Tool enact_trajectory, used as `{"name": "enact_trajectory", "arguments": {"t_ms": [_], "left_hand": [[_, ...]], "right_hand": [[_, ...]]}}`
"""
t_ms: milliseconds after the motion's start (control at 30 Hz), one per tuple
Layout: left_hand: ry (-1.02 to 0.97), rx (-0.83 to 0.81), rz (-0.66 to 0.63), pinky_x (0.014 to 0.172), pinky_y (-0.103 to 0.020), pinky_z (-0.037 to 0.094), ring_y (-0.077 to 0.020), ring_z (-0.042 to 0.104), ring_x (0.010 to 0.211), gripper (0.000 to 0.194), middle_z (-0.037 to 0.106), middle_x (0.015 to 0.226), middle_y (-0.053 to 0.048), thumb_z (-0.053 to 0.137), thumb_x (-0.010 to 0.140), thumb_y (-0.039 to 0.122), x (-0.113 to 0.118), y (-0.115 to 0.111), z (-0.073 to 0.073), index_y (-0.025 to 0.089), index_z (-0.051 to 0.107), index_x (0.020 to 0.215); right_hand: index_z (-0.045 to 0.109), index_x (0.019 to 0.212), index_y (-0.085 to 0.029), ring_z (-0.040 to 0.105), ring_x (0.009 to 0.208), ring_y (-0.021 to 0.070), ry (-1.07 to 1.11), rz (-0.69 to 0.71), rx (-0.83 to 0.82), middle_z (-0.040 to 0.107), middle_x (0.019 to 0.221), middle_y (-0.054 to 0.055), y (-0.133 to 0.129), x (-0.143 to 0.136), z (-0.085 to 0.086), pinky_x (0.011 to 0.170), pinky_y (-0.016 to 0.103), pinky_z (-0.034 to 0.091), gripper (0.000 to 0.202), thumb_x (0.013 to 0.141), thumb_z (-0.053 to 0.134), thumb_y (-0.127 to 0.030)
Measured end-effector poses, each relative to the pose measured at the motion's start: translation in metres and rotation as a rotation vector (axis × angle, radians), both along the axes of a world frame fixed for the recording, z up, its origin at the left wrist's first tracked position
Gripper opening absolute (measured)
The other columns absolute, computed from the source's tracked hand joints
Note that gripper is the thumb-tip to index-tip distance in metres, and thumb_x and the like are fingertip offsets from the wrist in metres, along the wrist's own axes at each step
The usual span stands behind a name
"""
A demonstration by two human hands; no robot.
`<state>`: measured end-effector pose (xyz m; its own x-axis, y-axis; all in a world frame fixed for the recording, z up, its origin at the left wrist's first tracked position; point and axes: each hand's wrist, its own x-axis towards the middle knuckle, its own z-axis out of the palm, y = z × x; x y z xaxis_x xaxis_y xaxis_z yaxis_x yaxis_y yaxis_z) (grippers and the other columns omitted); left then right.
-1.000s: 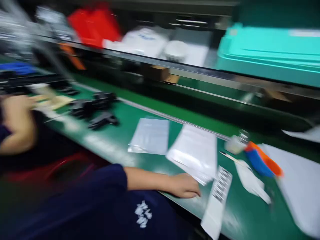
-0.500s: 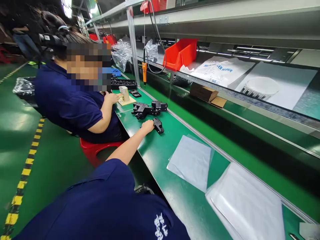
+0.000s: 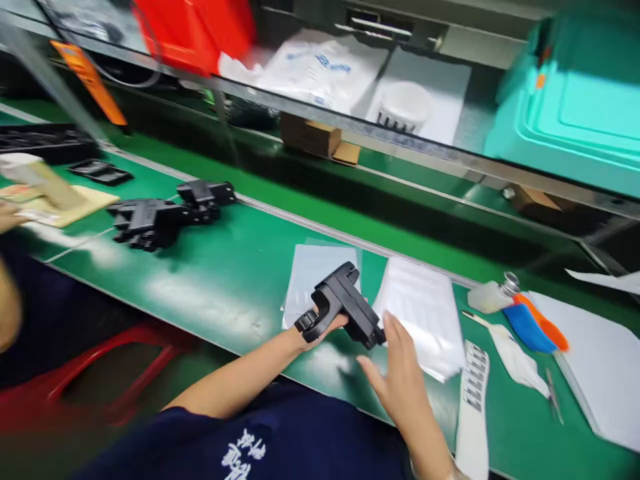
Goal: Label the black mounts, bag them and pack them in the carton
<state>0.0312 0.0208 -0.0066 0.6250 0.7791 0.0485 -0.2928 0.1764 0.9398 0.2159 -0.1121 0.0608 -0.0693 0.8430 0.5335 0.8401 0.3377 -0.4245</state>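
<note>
Nearest us we see our navy sleeve [image 3: 260, 447], printed with white characters too blurred to read. Our left hand [image 3: 320, 327] is closed around the lower end of a black plastic housing [image 3: 345, 307], holding it just above the green bench top [image 3: 225, 267], over the edge of a clear plastic bag [image 3: 315, 273]. Our right hand [image 3: 400, 380] is open, fingers spread, empty, its fingertips just beside the housing's right end; we cannot tell whether they touch it. Right of that hand lies a white label strip [image 3: 473, 393] with rows of barcodes, too smeared to read, and beside the housing a stack of clear bags [image 3: 425, 313]. Further right sit a small bottle [image 3: 493, 297] and a blue-and-orange tool [image 3: 535, 323]. To the left, well apart, more black housings [image 3: 160, 213] lie in a cluster. On the far shelf we make out a red bin [image 3: 195, 30], a white packet [image 3: 320, 67] with blue lettering we cannot read, and a teal crate [image 3: 575, 107].
</note>
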Motion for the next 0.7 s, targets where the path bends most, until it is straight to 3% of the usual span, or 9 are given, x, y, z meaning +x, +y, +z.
{"name": "enact_trajectory", "arguments": {"t_ms": [67, 133, 233, 333, 400, 467, 567, 633, 700], "left_hand": [[0.004, -0.066, -0.118, 0.092, -0.041, 0.049, -0.024, 0.063, 0.102, 0.065, 0.07, 0.104, -0.009, 0.081, 0.067, 0.04, 0.009, -0.011, 0.005, 0.022, 0.059, 0.126], [0.019, -0.15, -0.184, 0.08, -0.036, 0.051, -0.022, 0.065, 0.087, 0.054, 0.071, 0.091, -0.007, 0.081, 0.065, 0.039, 0.006, -0.009, 0.015, 0.019, 0.066, 0.113], [0.013, -0.275, -0.296, 0.07, -0.032, 0.05, -0.0213, 0.064, 0.077, 0.053, 0.069, 0.087, -0.009, 0.073, 0.068, 0.053, -0.004, 0.005, 0.034, 0.014, 0.069, 0.104], [0.093, -0.172, -0.298, 0.077, -0.032, 0.048, -0.025, 0.062, 0.091, 0.064, 0.068, 0.1, -0.011, 0.074, 0.067, 0.06, -0.002, 0.011, 0.05, 0.014, 0.065, 0.11], [0.196, -0.032, -0.179, 0.081, -0.031, 0.045, -0.0251, 0.059, 0.096, 0.064, 0.066, 0.103, -0.009, 0.075, 0.067, 0.06, 0.004, 0.006, 0.054, 0.015, 0.062, 0.111], [0.276, 0.061, -0.057, 0.081, -0.03, 0.044, -0.0243, 0.058, 0.095, 0.065, 0.064, 0.102, -0.008, 0.07, 0.071, 0.065, 0.008, 0.0, 0.055, 0.015, 0.058, 0.11], [0.362, 0.182, 0.01, 0.076, -0.029, 0.044, -0.0226, 0.057, 0.09, 0.067, 0.061, 0.097, -0.006, 0.065, 0.073, 0.068, 0.006, -0.007, 0.053, 0.016, 0.053, 0.113], [0.43, 0.285, 0.001, 0.075, -0.029, 0.043, -0.0219, 0.056, 0.087, 0.068, 0.06, 0.096, -0.005, 0.065, 0.072, 0.067, 0.0, -0.008, 0.053, 0.017, 0.053, 0.115], [0.497, 0.364, -0.019, 0.076, -0.03, 0.043, -0.0219, 0.056, 0.087, 0.069, 0.061, 0.096, -0.004, 0.068, 0.069, 0.067, -0.005, -0.007, 0.054, 0.018, 0.054, 0.115]], "right_hand": [[0.016, 0.155, -0.026, 0.054, 0.125, 0.0334, 0.0, 0.007, -0.1, 0.051, 0.14, 0.015, 0.007, -0.003, 0.0, 0.096, 0.051, 0.054, 0.077, 0.092, 0.058, -0.034], [0.014, 0.155, -0.026, 0.058, 0.12, 0.0304, 0.026, 0.006, -0.173, 0.054, 0.136, 0.014, 0.005, 0.004, 0.001, 0.09, 0.044, 0.057, 0.077, 0.093, 0.058, -0.034], [0.018, 0.154, -0.027, 0.062, 0.109, 0.0295, -0.034, 0.062, -0.183, 0.061, 0.128, 0.013, -0.01, 0.02, 0.006, 0.085, 0.043, 0.058, 0.073, 0.093, 0.057, -0.029], [0.027, 0.152, -0.031, 0.062, 0.102, 0.0284, -0.155, 0.13, -0.176, 0.063, 0.125, 0.011, -0.02, 0.032, 0.009, 0.083, 0.045, 0.057, 0.064, 0.094, 0.051, -0.019], [0.038, 0.147, -0.032, 0.059, 0.111, 0.0297, -0.104, 0.104, -0.196, 0.059, 0.13, 0.011, -0.021, 0.037, 0.007, 0.091, 0.049, 0.053, 0.057, 0.094, 0.056, -0.028], [0.047, 0.14, -0.029, 0.058, 0.114, 0.0296, 0.149, -0.027, -0.233, 0.059, 0.13, 0.012, -0.02, 0.041, 0.0, 0.095, 0.049, 0.051, 0.054, 0.091, 0.059, -0.047], [0.061, 0.118, -0.021, 0.064, 0.072, 0.0205, 0.771, -0.201, -0.437, 0.068, 0.088, 0.008, -0.016, 0.044, -0.018, 0.066, 0.037, 0.056, 0.054, 0.092, 0.044, -0.064], [0.064, 0.103, -0.019, 0.05, 0.048, 0.0134, 1.145, -0.165, -0.599, 0.059, 0.062, 0.0, -0.012, 0.043, -0.031, 0.048, 0.028, 0.048, 0.053, 0.091, 0.044, -0.066], [0.063, 0.098, -0.019, 0.045, 0.045, 0.0111, 1.335, -0.092, -0.67, 0.053, 0.057, -0.003, -0.008, 0.04, -0.039, 0.045, 0.025, 0.043, 0.047, 0.086, 0.055, -0.064]]}}
